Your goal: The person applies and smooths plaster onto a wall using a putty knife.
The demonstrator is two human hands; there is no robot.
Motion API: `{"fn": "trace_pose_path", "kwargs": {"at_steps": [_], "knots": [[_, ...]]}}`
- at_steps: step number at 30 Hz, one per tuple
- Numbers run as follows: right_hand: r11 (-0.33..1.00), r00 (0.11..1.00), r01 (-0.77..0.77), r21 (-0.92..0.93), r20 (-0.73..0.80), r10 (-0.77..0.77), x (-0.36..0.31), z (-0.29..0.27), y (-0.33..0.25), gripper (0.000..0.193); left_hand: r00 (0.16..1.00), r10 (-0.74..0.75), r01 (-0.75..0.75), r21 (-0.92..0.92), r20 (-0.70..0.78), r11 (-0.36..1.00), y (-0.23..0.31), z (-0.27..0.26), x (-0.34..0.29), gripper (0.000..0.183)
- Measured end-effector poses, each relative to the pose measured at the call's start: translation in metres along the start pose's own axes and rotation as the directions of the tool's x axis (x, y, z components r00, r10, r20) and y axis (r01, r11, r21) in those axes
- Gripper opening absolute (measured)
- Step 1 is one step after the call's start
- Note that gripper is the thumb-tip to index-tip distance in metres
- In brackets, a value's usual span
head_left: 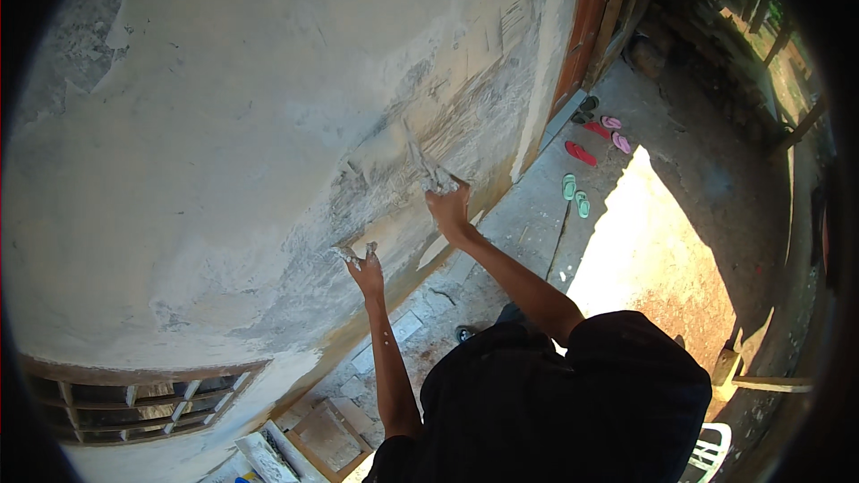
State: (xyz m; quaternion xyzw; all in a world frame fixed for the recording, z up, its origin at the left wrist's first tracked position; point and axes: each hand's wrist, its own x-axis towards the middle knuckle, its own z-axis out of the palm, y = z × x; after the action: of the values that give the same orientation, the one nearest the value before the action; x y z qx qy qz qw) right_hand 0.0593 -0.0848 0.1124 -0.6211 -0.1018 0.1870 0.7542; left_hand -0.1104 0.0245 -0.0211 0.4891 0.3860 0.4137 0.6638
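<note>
In front of me rises a plastered wall [215, 143], with a rough, grey-streaked patch running along its lower part. My right hand [450, 206], fingers smeared with whitish paste, is closed on a thin, paste-coated putty knife [415, 148] laid against that patch. Lower and to the left, my left hand [366, 274] is near the wall, its thumb and fingers also coated with paste. Its fingers are bent around something flat and paste-covered [344, 254], whose kind I cannot make out.
A barred window opening [148, 402] is at the lower left, above boards and a wooden frame [329, 436]. Several sandals, including a red one [580, 153], lie by the doorway [586, 22]. A white plastic chair [711, 449] stands at the lower right.
</note>
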Motion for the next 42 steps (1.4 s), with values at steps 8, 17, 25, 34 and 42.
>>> {"fn": "trace_pose_path", "kwargs": {"at_steps": [8,17,25,34,42], "knots": [[0.738,0.905,0.287,-0.61,-0.078,-0.417,0.105,0.009,-0.023,0.014,1.0,0.018,-0.019,0.059,0.018,0.998,0.0,0.005,0.003,0.057],[0.818,0.97,0.242,-0.522,0.123,-0.209,-0.039,0.067,0.031,0.03,0.999,0.019,-0.021,-0.061,-0.033,0.998,0.001,0.0,0.009,0.055],[0.94,0.968,0.24,-0.244,-0.017,-0.251,0.068,-0.03,-0.028,0.017,1.0,0.021,-0.022,0.018,0.019,1.0,-0.008,-0.01,0.008,0.062],[0.687,0.828,0.444,-0.575,-0.029,-0.56,0.112,0.001,0.024,0.02,0.989,0.15,-0.15,-0.032,0.002,0.988,-0.013,0.016,0.012,0.036],[0.921,0.947,0.317,-0.229,0.135,-0.292,0.04,-0.011,0.091,0.026,0.999,-0.014,0.014,0.001,0.036,1.0,0.004,0.019,0.006,0.051]]}}
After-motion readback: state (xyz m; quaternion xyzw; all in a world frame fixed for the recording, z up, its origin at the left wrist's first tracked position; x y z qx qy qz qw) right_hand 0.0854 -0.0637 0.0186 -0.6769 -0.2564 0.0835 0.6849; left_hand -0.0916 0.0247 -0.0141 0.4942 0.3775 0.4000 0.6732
